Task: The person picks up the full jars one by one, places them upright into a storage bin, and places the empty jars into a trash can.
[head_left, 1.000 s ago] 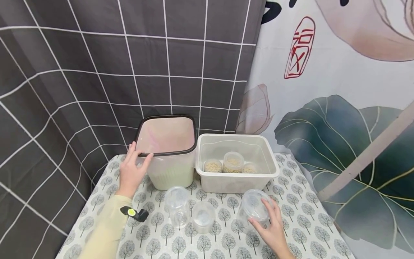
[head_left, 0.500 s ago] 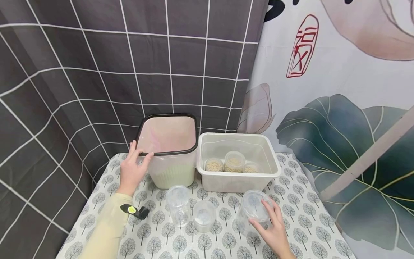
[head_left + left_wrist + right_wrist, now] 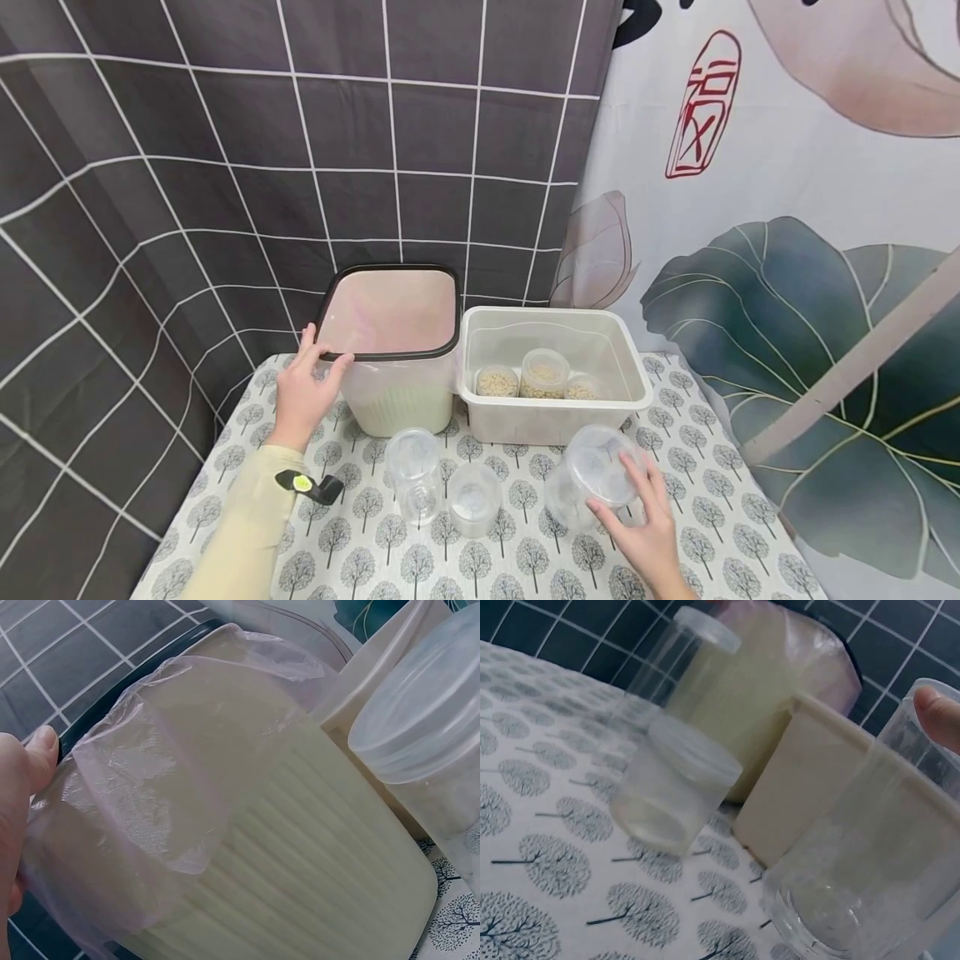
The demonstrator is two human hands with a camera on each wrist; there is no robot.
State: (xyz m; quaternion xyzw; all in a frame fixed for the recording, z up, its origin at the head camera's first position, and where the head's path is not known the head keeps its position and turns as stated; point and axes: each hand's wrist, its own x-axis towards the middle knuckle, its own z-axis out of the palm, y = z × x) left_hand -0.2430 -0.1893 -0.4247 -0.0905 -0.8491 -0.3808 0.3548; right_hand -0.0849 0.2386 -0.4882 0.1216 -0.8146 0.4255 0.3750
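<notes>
At the left, my left hand (image 3: 303, 396) holds the front-left corner of a trash bin (image 3: 405, 408); in the left wrist view the thumb (image 3: 43, 746) lies at its dark rim. A thin pinkish plastic bag (image 3: 172, 772) lines the bin and folds over its outside. My right hand (image 3: 645, 525) grips a large clear jar (image 3: 566, 500) near its lid, with fingers and thumb on opposite sides. The jar leans, its lid (image 3: 600, 467) toward the right. In the right wrist view the jar (image 3: 847, 855) looks see-through, with the thumb at its top.
A tall clear jar (image 3: 416, 483) and a shorter one (image 3: 474, 504) stand in front of the bin. Behind them, a white rectangular tub (image 3: 555, 423) bears several small jars (image 3: 543, 375) with beige pieces inside. A tree-print cloth (image 3: 360, 550) covers the table, against a dark grid curtain (image 3: 337, 125).
The large jar in my right hand has gone from upright to tilted, its lid shifting right and slightly up, the hand moving right with it. The left hand stays on the bin.
</notes>
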